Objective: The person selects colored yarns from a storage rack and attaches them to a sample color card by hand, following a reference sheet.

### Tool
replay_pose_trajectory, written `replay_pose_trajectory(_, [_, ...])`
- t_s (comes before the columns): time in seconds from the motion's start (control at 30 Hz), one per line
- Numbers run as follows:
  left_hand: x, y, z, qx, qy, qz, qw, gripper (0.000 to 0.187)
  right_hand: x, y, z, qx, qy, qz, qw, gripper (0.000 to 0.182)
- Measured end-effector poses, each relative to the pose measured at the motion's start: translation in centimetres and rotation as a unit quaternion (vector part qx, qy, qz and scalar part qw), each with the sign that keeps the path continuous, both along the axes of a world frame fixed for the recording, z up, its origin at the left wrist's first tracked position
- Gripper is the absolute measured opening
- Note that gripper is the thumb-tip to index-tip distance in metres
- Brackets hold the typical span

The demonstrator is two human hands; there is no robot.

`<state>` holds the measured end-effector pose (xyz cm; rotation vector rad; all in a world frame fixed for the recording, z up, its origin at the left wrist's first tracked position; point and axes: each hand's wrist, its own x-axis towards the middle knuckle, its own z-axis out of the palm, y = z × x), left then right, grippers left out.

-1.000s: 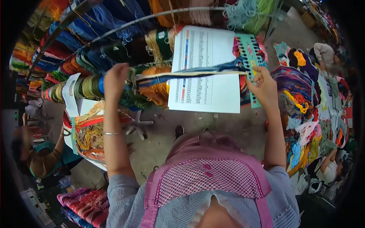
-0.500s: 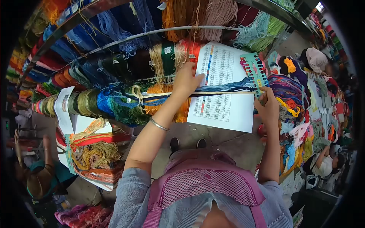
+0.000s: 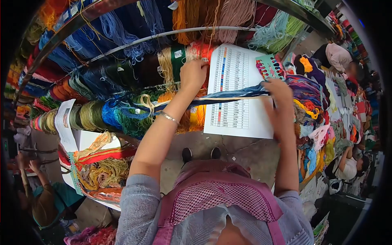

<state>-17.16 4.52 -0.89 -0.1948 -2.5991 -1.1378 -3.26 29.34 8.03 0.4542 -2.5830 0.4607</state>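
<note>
My left hand (image 3: pixel 193 74) is closed at the edge of the red and pink thread skeins (image 3: pixel 203 50), fingers curled in a pinch; what lies between the fingertips is hidden. Below its wrist a bundle of blue thread (image 3: pixel 241 94), with cream strands alongside, runs across a printed chart sheet (image 3: pixel 232 69) with numbers and colour blocks. At the bundle's right end is my right hand (image 3: pixel 281 98), blurred by motion; its upper fingers touch the blue strands and the lower ones are smeared. Just above it, a green punched card (image 3: pixel 269 67) holds small tufts of thread.
Thread hanks hang from a curved metal rail (image 3: pixel 134 43) ahead. At left, a board (image 3: pixel 75 173) carries yellow and red thread bundles. Purple and multicoloured thread (image 3: pixel 306 90) is heaped at right. Other people (image 3: pixel 347 165) work on both sides.
My left hand has risen slightly and its fingers have curled in at the red skeins. My right hand has shifted from the card's lower edge onto the blue thread's end.
</note>
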Motion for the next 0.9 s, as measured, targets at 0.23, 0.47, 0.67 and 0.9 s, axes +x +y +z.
replay_pose_trajectory(0.23, [-0.9,1.4,0.2,-0.029,-0.004,0.051,0.998,0.014,0.7,-2.7,-3.7,0.063,-0.106,-0.020,0.992,0.036])
replay_pose_trajectory(0.47, [-0.4,-2.3,0.1,0.006,-0.053,-0.049,0.997,0.013,0.7,-3.5,-1.9,-0.011,-0.053,-0.008,0.998,0.026])
replay_pose_trajectory(0.67, [0.3,-4.8,-0.8,0.177,-0.123,-0.227,0.950,0.011,-1.6,-6.6,0.1,-0.204,-0.173,0.084,0.960,0.016])
replay_pose_trajectory(0.9, [4.4,-5.8,3.3,0.380,-0.301,-0.227,0.845,0.004,-6.5,-9.1,-1.6,-0.454,-0.386,0.117,0.795,0.026])
